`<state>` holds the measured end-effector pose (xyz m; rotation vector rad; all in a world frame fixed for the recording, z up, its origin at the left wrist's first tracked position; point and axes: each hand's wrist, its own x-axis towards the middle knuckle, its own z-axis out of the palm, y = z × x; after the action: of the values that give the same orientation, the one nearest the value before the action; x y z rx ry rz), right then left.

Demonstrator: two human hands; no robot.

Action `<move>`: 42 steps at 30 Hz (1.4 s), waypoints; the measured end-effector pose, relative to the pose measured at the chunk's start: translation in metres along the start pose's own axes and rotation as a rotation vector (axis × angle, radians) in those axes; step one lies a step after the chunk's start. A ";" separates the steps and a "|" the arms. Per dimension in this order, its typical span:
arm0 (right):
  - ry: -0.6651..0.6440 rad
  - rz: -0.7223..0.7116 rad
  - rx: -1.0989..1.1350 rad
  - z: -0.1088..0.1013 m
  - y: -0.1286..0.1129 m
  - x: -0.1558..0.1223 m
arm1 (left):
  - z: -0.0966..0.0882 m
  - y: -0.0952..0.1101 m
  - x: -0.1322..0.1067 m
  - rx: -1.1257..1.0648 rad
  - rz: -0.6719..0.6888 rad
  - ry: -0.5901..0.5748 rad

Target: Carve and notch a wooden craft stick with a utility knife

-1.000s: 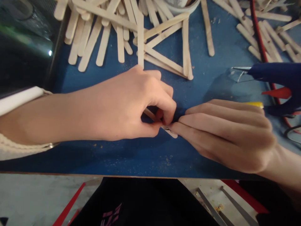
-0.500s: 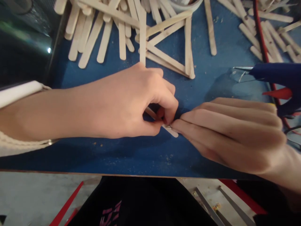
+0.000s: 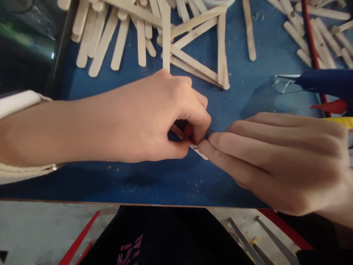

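My left hand (image 3: 176,114) is closed in a pinch over a wooden craft stick (image 3: 202,154), whose rounded end pokes out below the fingertips. Another stretch of wood shows through the gap between thumb and forefinger. My right hand (image 3: 278,158) meets it from the right, fingers long and pressed together, their tips pinched at the same end of the stick. Whatever lies between those right fingertips is hidden. Beyond my left knuckles, an upright craft stick (image 3: 166,40) overlaps the corner of a triangle of joined craft sticks (image 3: 222,51).
Loose craft sticks (image 3: 106,46) pile up at the back left, with more sticks (image 3: 320,40) at the back right. A blue glue gun (image 3: 322,81) with a metal nozzle lies right, beside a red cable (image 3: 309,33). The blue table's front edge (image 3: 165,205) is near my lap.
The view has shifted slightly. My right hand sits a little differently at the stick's end, its knuckles spread more toward the right. My left hand keeps its pinch.
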<state>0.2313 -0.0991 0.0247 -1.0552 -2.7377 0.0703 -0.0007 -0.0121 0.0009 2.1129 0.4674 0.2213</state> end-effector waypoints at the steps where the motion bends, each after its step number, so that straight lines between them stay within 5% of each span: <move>1: -0.010 -0.002 -0.009 -0.001 0.001 -0.001 | 0.000 0.000 0.000 0.005 -0.012 0.005; 7: -0.025 -0.121 0.022 -0.002 0.011 -0.003 | 0.000 -0.001 0.000 0.096 0.059 0.012; 12: -0.034 -0.071 0.003 -0.004 0.010 -0.002 | -0.002 -0.004 -0.001 0.092 0.101 0.015; 24: 0.003 -0.074 0.049 -0.001 0.014 -0.003 | -0.006 0.010 -0.004 0.148 -0.035 -0.035; 34: -0.106 0.034 0.021 0.002 0.012 0.002 | -0.007 0.010 -0.003 0.134 -0.035 -0.043; 42: -0.036 -0.035 0.084 0.004 0.009 -0.001 | -0.008 0.011 -0.003 0.144 -0.046 -0.049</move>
<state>0.2376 -0.0929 0.0200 -0.9931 -2.7581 0.1990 -0.0037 -0.0131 0.0144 2.2396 0.5158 0.1120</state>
